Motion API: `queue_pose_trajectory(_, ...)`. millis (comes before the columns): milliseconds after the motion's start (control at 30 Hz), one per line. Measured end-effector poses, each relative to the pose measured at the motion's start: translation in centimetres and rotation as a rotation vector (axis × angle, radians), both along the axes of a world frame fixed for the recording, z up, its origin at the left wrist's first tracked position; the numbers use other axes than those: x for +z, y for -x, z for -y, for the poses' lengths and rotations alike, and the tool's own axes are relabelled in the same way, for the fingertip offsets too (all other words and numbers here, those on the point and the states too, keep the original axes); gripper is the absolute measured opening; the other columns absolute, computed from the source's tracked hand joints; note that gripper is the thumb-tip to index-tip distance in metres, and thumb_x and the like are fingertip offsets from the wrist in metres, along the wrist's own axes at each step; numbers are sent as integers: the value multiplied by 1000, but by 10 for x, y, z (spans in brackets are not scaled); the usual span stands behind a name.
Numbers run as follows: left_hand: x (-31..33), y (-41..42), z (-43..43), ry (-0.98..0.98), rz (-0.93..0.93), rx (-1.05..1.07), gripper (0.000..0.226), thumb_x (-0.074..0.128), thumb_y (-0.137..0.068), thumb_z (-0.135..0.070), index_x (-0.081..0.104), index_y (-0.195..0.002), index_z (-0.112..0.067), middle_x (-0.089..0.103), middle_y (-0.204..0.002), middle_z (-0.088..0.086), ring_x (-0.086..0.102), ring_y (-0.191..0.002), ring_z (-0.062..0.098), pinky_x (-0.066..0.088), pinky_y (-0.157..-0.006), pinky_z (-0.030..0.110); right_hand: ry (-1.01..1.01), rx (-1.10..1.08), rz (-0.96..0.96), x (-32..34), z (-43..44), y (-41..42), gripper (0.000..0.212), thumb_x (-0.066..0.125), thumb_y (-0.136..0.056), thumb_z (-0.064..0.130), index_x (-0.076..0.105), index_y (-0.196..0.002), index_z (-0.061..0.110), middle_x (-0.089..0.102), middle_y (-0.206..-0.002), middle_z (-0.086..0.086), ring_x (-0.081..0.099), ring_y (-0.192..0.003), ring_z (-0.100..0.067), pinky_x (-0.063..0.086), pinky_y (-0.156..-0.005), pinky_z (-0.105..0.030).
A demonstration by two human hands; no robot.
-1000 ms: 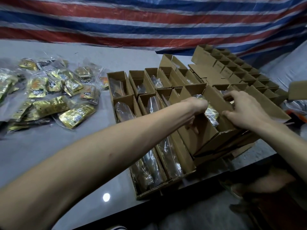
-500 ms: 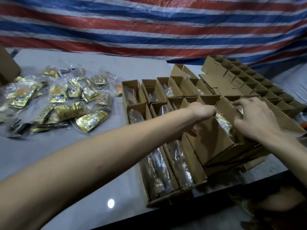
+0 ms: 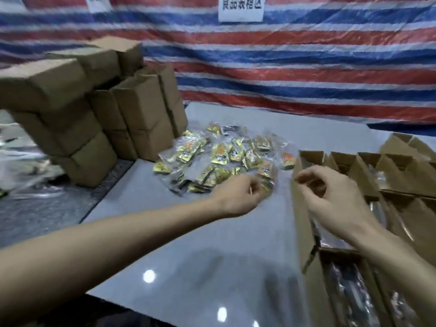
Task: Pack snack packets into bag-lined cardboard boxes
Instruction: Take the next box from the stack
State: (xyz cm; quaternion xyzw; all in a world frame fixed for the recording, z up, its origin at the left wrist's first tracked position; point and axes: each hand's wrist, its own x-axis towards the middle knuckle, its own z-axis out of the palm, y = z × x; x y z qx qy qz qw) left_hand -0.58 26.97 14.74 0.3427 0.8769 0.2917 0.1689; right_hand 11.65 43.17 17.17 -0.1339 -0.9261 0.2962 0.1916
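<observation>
A heap of gold and orange snack packets (image 3: 226,161) in clear wrap lies on the grey table (image 3: 212,251), left of centre. My left hand (image 3: 240,197) is at the heap's near edge, its fingers curled against a packet. Blur hides whether it grips one. My right hand (image 3: 330,194) hovers over the nearest row of open cardboard boxes (image 3: 304,208), with loosely curled fingers that hold nothing. Clear bags line these boxes, and more open boxes (image 3: 401,178) stand behind them on the right.
Closed cardboard boxes (image 3: 141,109) are stacked at the left back of the table, close to the heap. A red, white and blue striped tarp (image 3: 306,67) hangs behind, with a white sign (image 3: 240,8) on it. Crumpled clear plastic (image 3: 23,166) lies far left.
My view has swung left. Both hands have left the tilted box on the right. The left hand has moved to the packet heap and the right hand has risen above the boxes.
</observation>
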Motion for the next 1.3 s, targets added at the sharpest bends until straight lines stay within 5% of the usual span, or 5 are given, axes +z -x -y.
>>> queue_pose_trajectory(200,-29,110,141,456,-212,291,24,53,-96,-34,60,-112,-16,61,-117,6,58,-111,29,41,-76,33,168,256,12,-24,75,78,19,65,-89,11,68,-90,30,67,-83,17,60,-83,3,43,-68,-12)
queue_pose_trajectory(333,-23,176,211,599,-406,467,28,52,-94,-28,50,-118,-16,50,-119,9,55,-111,33,45,-83,41,179,325,39,-38,90,115,20,66,-88,11,68,-89,32,69,-83,16,62,-82,0,48,-72,-18)
queue_pose_trajectory(467,0,239,230,503,-499,569,41,52,-95,-31,45,-133,-16,47,-130,8,56,-113,35,48,-83,46,218,310,30,-44,88,148,20,68,-88,12,69,-88,32,70,-83,17,65,-78,-5,54,-74,-34)
queue_pose_trajectory(667,31,329,181,352,-618,582,64,58,-97,-36,31,-152,-14,32,-157,8,51,-129,35,46,-95,51,238,294,-8,-49,71,190,23,68,-90,11,69,-89,34,69,-87,23,65,-80,-2,49,-66,-22)
queue_pose_trajectory(1300,11,411,159,-148,-581,763,45,76,-89,-23,61,-127,-5,63,-125,19,65,-106,35,57,-89,47,271,274,-56,-74,14,239,19,68,-92,12,72,-95,31,71,-90,16,66,-86,-7,56,-79,-38)
